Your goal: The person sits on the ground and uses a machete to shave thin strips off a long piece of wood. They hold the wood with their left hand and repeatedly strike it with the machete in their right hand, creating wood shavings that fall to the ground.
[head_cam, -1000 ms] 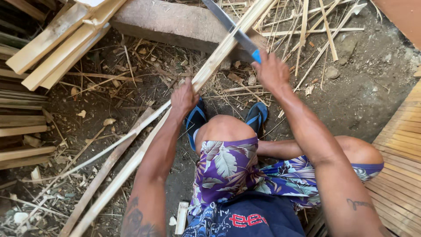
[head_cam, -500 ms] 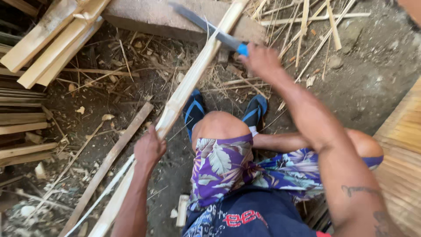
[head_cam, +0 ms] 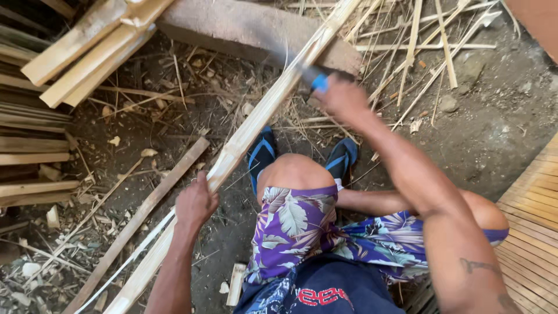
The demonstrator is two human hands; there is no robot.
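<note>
blurred knife blade [head_cam: 290, 61], bamboo strip [head_cam: 244, 139] cut off both ends

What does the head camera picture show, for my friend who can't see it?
A squatting person's left hand grips a long bamboo strip while the right hand holds a blue-handled knife, blurred, against it. Blue sandals stand on dirt littered with bamboo scraps.

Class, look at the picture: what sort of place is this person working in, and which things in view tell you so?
Probably an outdoor bamboo-splitting yard: bare dirt ground littered with thin slivers, stacked split slats, and a long bamboo strip held by the left hand.
</note>
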